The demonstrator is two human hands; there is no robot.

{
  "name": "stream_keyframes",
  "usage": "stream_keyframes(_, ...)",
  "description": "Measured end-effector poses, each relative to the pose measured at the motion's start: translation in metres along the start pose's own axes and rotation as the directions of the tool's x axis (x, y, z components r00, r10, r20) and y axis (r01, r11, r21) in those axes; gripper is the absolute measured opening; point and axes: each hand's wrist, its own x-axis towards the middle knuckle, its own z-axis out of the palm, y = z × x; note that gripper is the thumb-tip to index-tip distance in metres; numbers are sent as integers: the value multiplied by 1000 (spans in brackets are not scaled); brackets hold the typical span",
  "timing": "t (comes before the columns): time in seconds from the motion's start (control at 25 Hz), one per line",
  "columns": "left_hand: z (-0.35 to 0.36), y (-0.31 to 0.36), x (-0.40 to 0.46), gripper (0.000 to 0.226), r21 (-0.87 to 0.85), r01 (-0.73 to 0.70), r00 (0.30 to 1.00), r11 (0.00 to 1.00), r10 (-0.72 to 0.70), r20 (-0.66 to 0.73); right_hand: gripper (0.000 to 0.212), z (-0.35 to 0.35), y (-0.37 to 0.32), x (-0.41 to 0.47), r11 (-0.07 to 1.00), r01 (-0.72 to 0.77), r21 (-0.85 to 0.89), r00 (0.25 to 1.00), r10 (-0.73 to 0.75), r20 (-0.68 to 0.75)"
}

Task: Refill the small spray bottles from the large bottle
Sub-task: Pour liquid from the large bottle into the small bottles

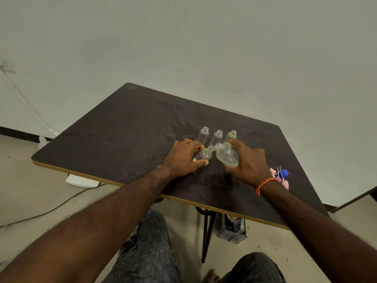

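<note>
My right hand (pixel 250 162) grips the large clear bottle (pixel 226 155), which is uncapped and tilted to the left, its mouth close to a small bottle. My left hand (pixel 183 158) holds that small clear bottle (pixel 204 154) on the dark table (pixel 122 129), its open neck leaning toward the large bottle. Behind them stand three more small bottles without caps: a clear one (pixel 204 134) at the left, a clear one (pixel 217 137) in the middle and a greenish one (pixel 231 136) at the right.
Spray caps in pink, purple and blue (pixel 280 176) lie near the table's right edge, behind my right wrist. A grey basket (pixel 232 229) sits on the floor under the table. A cable and a white device (pixel 82 181) lie on the floor to the left.
</note>
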Motion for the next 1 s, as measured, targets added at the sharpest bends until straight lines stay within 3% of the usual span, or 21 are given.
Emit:
stream_keyframes(0.2,0,-5,0,44,11,36,999,999,-36,20,80,4,5,-4,948,-123,294,986,150,-72)
stream_keyframes(0.44,4,-7,-1,46,11,61,998,998,-61,1,82,17,19,-17,737,-249,629,914,394,-101)
stream_keyframes(0.68,3,-7,-1,41,46,86,996,995,-85,-22,96,35,28,-31,652,-271,708,912,410,-27)
stream_keyframes(0.76,3,-3,-1,39,93,92,995,991,-89,-40,105,37,21,-36,701,-261,663,870,469,-153)
stream_keyframes(0.8,2,-2,-1,38,117,104,993,988,-97,-62,102,36,17,-40,765,-215,607,836,465,-291)
stream_keyframes(0.88,1,-2,-1,39,154,149,985,977,-134,-106,79,31,7,-51,910,-23,413,768,280,-576)
stream_keyframes(0.92,-1,-3,1,41,166,177,980,970,-158,-122,66,28,-2,-55,944,86,319,761,144,-632)
stream_keyframes(1.0,-7,-8,6,41,184,236,966,954,-209,-152,42,28,-24,-58,939,249,238,810,-67,-583)
